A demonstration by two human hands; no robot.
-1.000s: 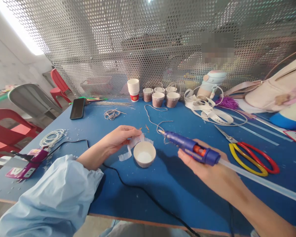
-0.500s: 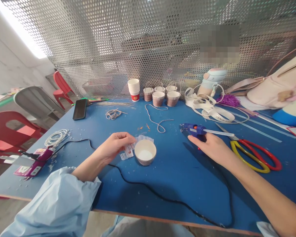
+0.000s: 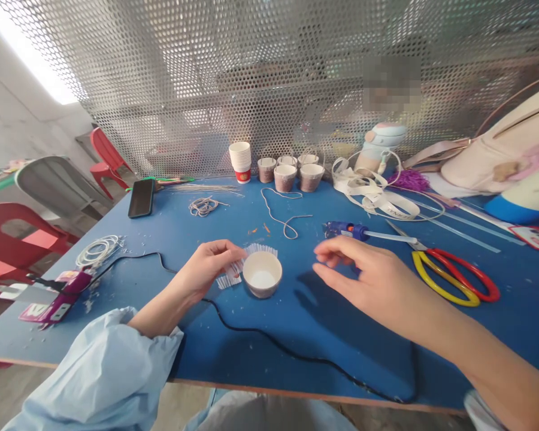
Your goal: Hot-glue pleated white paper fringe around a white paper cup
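Note:
A small pale cup [image 3: 262, 276] with its mouth up stands in the middle of the blue table. At its left rim my left hand [image 3: 215, 260] is closed in a pinch; what is between its fingers is hidden. A striped, fringed strip [image 3: 228, 279] shows under that hand and behind the cup. To the right, my right hand [image 3: 363, 269] is in the air, empty, fingers curved and apart. Just beyond it a blue glue gun [image 3: 345, 229] with a white glue stick lies on the table, its handle partly covered by the hand.
Scissors [image 3: 449, 276] with red and yellow handles lie at right. At the back stand stacked paper cups [image 3: 240, 161] and several brown-wrapped cups [image 3: 285, 178]. White ribbon [image 3: 386, 206], loose twine [image 3: 278, 215] and a phone [image 3: 141, 198] lie around. A black cord [image 3: 269, 340] crosses in front.
My right hand has let go of the glue gun and moved left toward the cup. The glue gun stays lying on the table. My left hand keeps its place beside the cup.

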